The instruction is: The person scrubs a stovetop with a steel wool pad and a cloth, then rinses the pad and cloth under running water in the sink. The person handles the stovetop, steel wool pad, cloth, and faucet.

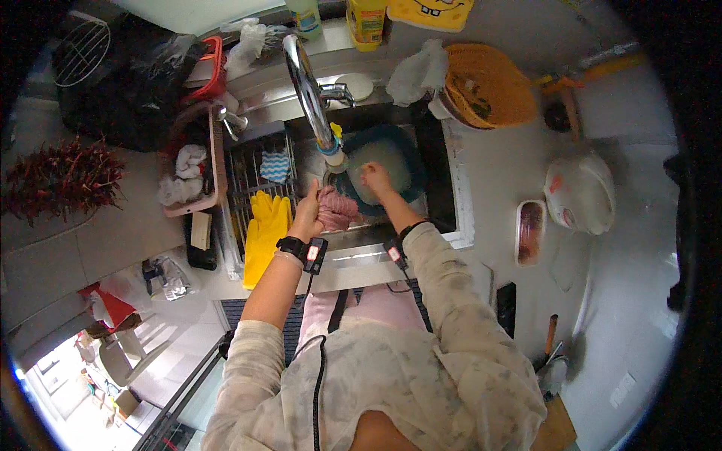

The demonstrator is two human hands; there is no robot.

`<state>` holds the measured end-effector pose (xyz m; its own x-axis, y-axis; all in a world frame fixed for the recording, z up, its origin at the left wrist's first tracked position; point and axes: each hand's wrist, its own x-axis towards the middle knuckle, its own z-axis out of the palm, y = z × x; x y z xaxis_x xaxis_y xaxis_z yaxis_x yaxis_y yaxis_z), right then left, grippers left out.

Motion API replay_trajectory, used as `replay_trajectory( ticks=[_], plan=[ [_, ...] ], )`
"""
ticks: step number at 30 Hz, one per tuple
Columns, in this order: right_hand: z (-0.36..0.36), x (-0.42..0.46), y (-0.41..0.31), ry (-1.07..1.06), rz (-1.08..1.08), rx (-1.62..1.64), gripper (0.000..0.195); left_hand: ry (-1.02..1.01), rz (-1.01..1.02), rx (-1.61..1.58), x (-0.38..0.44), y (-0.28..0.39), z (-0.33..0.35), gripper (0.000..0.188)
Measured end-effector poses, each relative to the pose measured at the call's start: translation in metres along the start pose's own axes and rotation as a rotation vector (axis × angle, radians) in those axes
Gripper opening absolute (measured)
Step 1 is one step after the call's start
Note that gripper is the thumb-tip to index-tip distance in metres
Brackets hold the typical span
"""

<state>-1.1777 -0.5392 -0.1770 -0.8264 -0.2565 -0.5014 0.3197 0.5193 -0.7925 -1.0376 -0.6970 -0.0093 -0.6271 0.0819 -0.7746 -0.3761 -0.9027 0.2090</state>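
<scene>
My left hand (308,216) grips a crumpled pink cloth (338,209) at the front of the sink (372,232). Over a dark blue-green basin (416,163) holding cloudy water, my right hand (376,179) has its fingers bent. Whether anything lies in those fingers is too blurred to make out. A chrome faucet (307,93) arches down between the two hands, its spout end near the basin's left rim. Left of the cloth, yellow rubber gloves (264,237) drape over a metal drying rack (240,186), which also bears a blue-and-white striped cloth (275,167).
An orange basket (507,84) stands right of the sink, with a plastic-wrapped tray (531,232) and a white bag (580,191) nearer me. A pink bin (217,163), dried red chillies (62,177) and a black bag (130,84) are at left. Bottles (365,25) line the back.
</scene>
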Motion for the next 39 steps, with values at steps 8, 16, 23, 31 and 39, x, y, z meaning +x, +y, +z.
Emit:
replay_trajectory(
  ticks=[8,16,23,31,39],
  plan=[
    [-0.013,0.02,0.034,0.251,0.003,-0.597,0.03,0.03,0.179,0.056,0.005,0.018,-0.065,0.03],
    [0.006,-0.045,-0.068,-0.74,0.425,0.781,0.031,0.17,0.247,0.048,0.02,0.012,-0.059,0.029],
    [0.002,-0.108,-0.155,-0.433,-0.147,0.004,0.03,-0.162,0.058,0.066,0.038,0.015,-0.086,0.028],
    [0.014,-0.104,-0.109,-0.328,-0.453,-0.283,0.031,0.122,0.197,0.109,0.02,0.007,-0.03,0.024],
    [0.024,-0.1,-0.114,-0.131,-0.35,-0.621,0.027,0.052,0.057,0.081,0.038,-0.023,-0.016,0.032]
  ],
)
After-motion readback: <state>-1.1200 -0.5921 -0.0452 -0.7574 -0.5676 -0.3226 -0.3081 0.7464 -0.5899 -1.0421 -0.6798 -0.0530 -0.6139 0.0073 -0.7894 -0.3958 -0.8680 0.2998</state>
